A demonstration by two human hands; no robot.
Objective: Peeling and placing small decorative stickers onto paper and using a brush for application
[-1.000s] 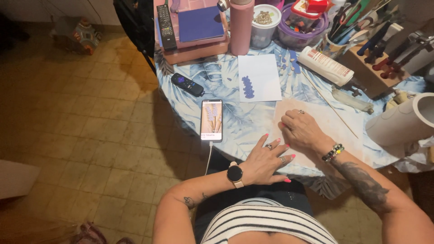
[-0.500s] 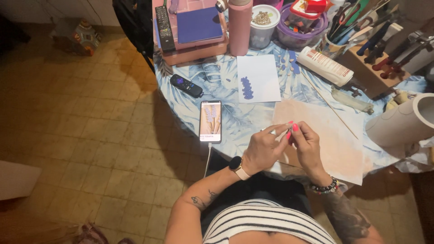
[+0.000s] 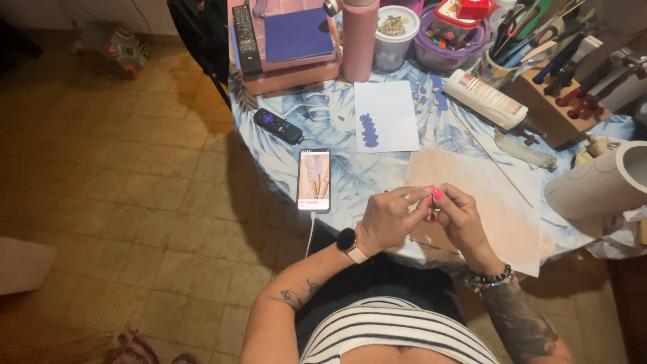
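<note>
My left hand (image 3: 389,219) and right hand (image 3: 459,217) pinch something tiny together over the tan sheet (image 3: 485,202); fingers hide its direction.

Tiny item between the pinched fingers (image 3: 431,195) of both hands, too small to identify

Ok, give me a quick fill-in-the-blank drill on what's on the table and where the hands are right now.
1. The phone lies left of the two ____.
2. On the white card sits a ____ flower shape.
3. The left hand wears a ____ at the wrist.
4. Both hands meet over the ____ sheet.

Missing: hands; purple; watch; tan
</note>
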